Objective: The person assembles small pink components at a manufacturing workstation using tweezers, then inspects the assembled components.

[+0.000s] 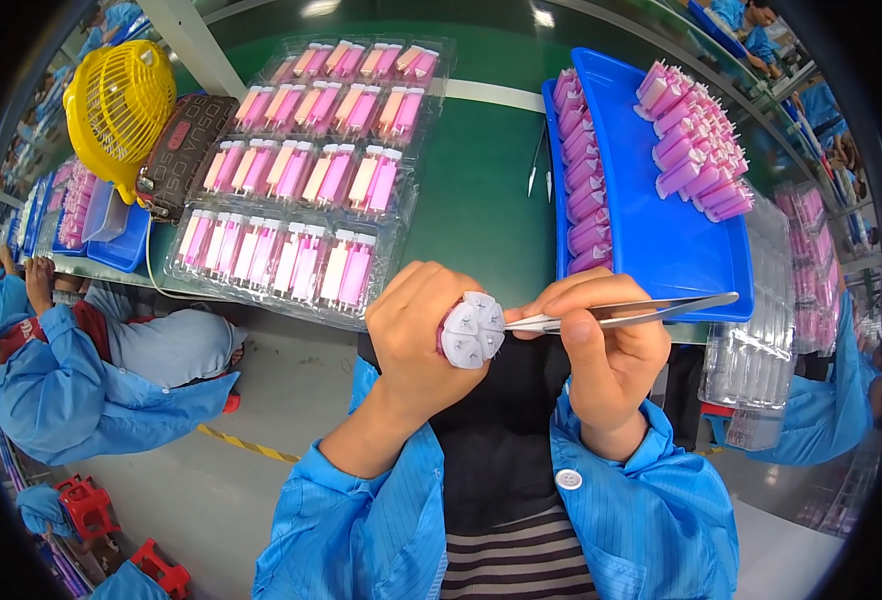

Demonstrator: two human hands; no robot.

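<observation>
Left hand (416, 335) fingers clasp pink-white plastic cartridges (471, 330); right hand (601, 345) fingers pinch steel tweezers (621, 313), mid-adjustment; steady tip placement seems needed next.

A bare green strip of the surface (481, 200) runs near to far between the clear tray of pink parts (306, 170) on the left and the blue tray (651, 230) on the right, blocked only by tweezers (539, 160) lying far along it.

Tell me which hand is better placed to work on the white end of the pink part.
The right hand, probably: it holds the tweezers with their tips at the white end of the pink part, which the left hand grips.
</observation>
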